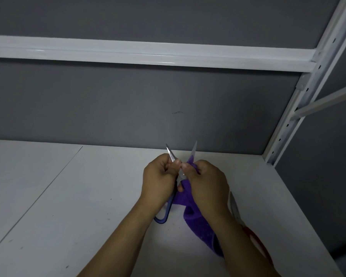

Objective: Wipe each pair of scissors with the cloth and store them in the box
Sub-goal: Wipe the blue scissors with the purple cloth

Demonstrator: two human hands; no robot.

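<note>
My left hand grips a pair of blue-handled scissors above the white shelf, blades spread in a V with the tips pointing away. Its blue handle loop hangs below my wrist. My right hand pinches a purple cloth around the right blade; the cloth trails down to the shelf under my right forearm. A second pair of scissors with red handles lies on the shelf to the right, partly hidden by my right arm. No box is in view.
The white shelf stretches left and forward, with a seam running diagonally at the left. A grey back wall stands close behind. A white rail crosses above, and a white perforated upright rises at the right.
</note>
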